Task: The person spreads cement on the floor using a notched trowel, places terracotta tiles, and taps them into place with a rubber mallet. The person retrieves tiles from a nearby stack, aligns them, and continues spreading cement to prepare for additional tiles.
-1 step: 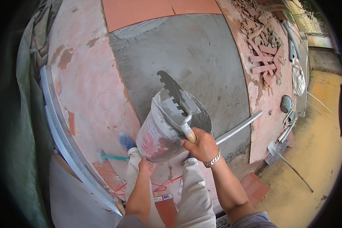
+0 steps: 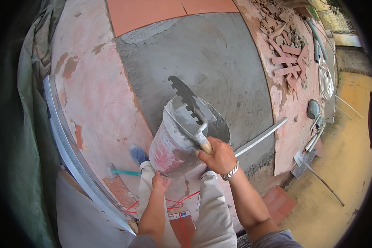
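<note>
A white bucket (image 2: 163, 144), smeared with grey and with faded red on its side, tilts away from me over the grey mortar bed (image 2: 182, 49). My left hand (image 2: 160, 182) supports it at the lower edge, its fingers partly hidden below. In my right hand (image 2: 220, 157) is the wooden handle of a notched trowel (image 2: 186, 96). The trowel's toothed, mortar-coated blade lies across the bucket's mouth and points away from me. Whether the right fingers also grip the rim is hidden. Grey mortar coats the bucket's inside wall.
Red tiles (image 2: 149, 14) border the bed's far edge. A metal straightedge (image 2: 261, 136) lies at right. Broken tile pieces (image 2: 291, 62) are heaped far right, a shovel (image 2: 318, 175) nearer. Beside my left foot is a teal-handled mallet (image 2: 126, 172); a tile box (image 2: 182, 225) sits between my legs.
The view has shifted very slightly. Both hands keep their hold on the bucket and trowel, with no other clear movement.
</note>
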### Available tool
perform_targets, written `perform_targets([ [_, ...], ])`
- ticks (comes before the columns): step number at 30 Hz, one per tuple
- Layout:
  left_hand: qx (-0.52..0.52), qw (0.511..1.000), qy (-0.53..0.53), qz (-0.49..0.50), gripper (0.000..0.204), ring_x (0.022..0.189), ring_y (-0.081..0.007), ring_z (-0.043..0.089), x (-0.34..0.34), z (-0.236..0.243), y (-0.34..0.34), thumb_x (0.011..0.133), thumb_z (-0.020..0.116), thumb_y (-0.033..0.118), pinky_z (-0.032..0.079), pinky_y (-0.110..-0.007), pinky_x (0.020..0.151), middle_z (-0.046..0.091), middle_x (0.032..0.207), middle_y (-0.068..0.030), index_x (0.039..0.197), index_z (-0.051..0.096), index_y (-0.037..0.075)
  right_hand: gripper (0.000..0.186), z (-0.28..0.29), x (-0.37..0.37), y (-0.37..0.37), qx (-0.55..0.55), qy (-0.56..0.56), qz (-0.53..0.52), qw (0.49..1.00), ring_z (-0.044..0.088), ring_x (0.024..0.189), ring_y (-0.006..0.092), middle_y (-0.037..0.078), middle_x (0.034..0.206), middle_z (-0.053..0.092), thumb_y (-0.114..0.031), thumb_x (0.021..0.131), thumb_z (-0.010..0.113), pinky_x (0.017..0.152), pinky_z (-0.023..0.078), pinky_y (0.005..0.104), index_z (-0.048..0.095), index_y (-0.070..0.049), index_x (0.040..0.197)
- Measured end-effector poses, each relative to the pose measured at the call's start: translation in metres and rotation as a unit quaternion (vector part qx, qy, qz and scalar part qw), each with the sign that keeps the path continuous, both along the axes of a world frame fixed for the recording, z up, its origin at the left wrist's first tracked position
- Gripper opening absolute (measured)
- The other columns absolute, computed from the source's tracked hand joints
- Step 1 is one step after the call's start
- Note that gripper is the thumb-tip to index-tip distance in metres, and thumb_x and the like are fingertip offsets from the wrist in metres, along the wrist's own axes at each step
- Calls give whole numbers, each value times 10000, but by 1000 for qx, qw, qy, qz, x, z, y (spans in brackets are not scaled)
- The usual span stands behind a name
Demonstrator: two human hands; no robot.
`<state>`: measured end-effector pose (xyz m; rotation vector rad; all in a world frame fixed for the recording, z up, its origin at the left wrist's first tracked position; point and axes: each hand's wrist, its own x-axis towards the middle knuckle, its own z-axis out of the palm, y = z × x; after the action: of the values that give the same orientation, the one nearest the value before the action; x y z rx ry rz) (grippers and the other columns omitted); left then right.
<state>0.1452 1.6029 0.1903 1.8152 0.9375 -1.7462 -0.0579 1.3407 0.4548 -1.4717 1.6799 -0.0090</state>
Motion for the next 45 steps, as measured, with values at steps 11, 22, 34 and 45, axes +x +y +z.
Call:
perform_targets([
  [11,-17,995,-76,60,289,637,-109,544,-26,12,-13,1074,492,391,425,-226,504,654,910,-1,1093,570,113,319,-67,-47,-4,-21,-31,-24,999,655,852,448,244,898,685,-285,797,723,782,516,500,669,-15,959],
  [22,-2,997,-71,26,324,700,-118,611,-31,10,-2,1069,483,446,475,-248,529,679,881,33,1045,607,148,312,-80,-63,-1,-5,-37,-13,999,686,867,438,262,913,701,-260,791,697,802,541,513,664,-7,971],
  [34,-9,997,-69,33,319,700,-121,603,-46,8,0,1072,484,433,473,-250,534,673,872,22,1031,602,140,362,-75,-72,-4,30,-24,-12,999,692,898,432,257,946,707,-285,789,719,820,547,502,668,-14,1023],
  [45,2,996,-78,32,311,758,-99,625,-51,15,-3,1074,481,415,481,-249,578,680,892,26,1040,607,133,346,-67,-78,-1,35,-30,-9,999,690,892,434,251,929,710,-273,783,716,814,541,508,669,-15,1008],
])
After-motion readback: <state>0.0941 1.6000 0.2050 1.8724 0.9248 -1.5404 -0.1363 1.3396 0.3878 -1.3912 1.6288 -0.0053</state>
